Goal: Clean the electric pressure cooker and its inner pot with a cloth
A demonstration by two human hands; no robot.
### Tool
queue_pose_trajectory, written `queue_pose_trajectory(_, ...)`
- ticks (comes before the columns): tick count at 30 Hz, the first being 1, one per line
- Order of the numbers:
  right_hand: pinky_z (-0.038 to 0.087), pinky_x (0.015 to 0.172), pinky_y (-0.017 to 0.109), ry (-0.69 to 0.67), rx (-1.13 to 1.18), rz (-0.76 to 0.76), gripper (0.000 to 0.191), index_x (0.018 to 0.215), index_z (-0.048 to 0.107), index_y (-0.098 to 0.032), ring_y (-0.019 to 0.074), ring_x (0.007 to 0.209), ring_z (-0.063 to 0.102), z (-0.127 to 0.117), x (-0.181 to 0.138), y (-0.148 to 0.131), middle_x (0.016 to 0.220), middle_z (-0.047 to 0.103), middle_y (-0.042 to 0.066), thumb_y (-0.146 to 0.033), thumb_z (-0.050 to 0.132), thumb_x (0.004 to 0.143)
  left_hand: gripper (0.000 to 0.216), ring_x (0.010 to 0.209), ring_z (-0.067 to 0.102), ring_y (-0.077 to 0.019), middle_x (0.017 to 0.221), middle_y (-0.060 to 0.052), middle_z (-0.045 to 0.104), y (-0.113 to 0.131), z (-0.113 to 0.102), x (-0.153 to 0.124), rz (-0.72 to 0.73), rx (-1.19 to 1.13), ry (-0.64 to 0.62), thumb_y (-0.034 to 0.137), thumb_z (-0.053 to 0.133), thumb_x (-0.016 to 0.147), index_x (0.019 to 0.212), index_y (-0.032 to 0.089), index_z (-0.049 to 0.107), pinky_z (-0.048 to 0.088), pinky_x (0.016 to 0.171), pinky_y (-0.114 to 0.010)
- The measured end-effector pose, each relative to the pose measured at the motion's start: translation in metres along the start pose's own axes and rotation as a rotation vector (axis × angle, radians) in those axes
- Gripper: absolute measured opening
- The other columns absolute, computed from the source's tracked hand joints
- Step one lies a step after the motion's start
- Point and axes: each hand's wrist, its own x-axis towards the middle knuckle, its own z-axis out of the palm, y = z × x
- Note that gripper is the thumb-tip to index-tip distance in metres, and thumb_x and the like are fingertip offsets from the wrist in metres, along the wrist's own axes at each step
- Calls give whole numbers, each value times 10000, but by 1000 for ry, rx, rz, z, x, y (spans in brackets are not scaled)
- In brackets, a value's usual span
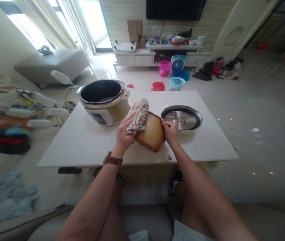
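My left hand (124, 132), with a brown-strapped watch at the wrist, is closed on a patterned cloth (140, 117). It presses the cloth against the left side of a golden-brown piece (151, 132) with rounded corners, whose exact kind I cannot make out. The right edge of this piece is gripped by my right hand (170, 132), thumb on top; it is tilted above the table. To the left stands an electric pressure cooker (107, 115), uncovered, its dark inner pot (101, 91) showing. A round metal lid (186, 123) with a dark rim lies just beyond my right hand.
All this is on a white table (72, 144); a small sticker (169, 157) marks its front edge. Beyond it are a red stool (158, 86), a light-blue basket (177, 83) and a pink basket (165, 68). A lamp with white arms (40, 113) stands left.
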Motion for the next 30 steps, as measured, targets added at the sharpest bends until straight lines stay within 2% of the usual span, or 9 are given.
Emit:
queue_pose_trajectory(5, 168, 557, 313, 4, -12, -8, 724, 545, 256, -264, 110, 583, 227, 0, 0, -2, 559, 226, -49, -841, 548, 869, 524, 1392, 631, -344, 1438, -107, 729, -9, 5, 3, -207, -157, 112, 422, 748, 839, 1315, 203, 778, 436, 1243, -468)
queue_pose_trajectory(11, 163, 566, 316, 1, 14, -8, 707, 549, 267, -266, 107, 579, 229, -2, 0, 0, 567, 232, -53, -823, 562, 867, 357, 1262, 692, -332, 1194, -93, 813, -16, 7, 5, -365, -235, 191, 393, 740, 802, 1086, 192, 822, 484, 1185, -453)
queue_pose_trajectory(17, 164, 577, 322, -16, -15, -43, 699, 547, 254, -267, 109, 573, 231, -2, 0, 0, 560, 224, -54, -805, 540, 891, 347, 1200, 716, -331, 1135, -80, 832, -35, 4, 8, -609, -309, 278, 355, 710, 759, 1033, 174, 824, 523, 1127, -469)
queue_pose_trajectory(20, 191, 589, 323, -16, -97, -95, 661, 550, 315, -255, 123, 575, 279, -3, -2, -7, 546, 281, -45, -759, 499, 936, 331, 1199, 719, -325, 1156, -79, 831, -36, 4, 6, -578, -314, 291, 341, 699, 773, 1031, 178, 827, 524, 1128, -462)
queue_pose_trajectory(24, 207, 606, 335, 31, -227, -162, 581, 575, 412, -247, 150, 592, 353, -3, -6, -25, 548, 414, -14, -667, 479, 971, 337, 1212, 719, -322, 1201, -93, 820, -24, 9, 1, -480, -245, 250, 352, 669, 858, 1103, 178, 822, 505, 1155, -472)
queue_pose_trajectory(27, 190, 596, 341, 81, -256, -141, 597, 552, 366, -250, 144, 576, 324, -2, -8, -36, 538, 398, -14, -663, 518, 955, 416, 1359, 653, -329, 1375, -110, 760, -9, 11, -4, -336, -141, 189, 348, 661, 905, 1271, 198, 788, 449, 1224, -479)
queue_pose_trajectory(30, 168, 576, 340, 102, -251, -88, 678, 518, 316, -251, 129, 565, 281, -2, -8, -37, 513, 327, -27, -741, 592, 895, 486, 1474, 564, -325, 1533, -100, 665, 6, 9, -9, -142, -10, 76, 327, 672, 895, 1364, 233, 754, 386, 1282, -479)
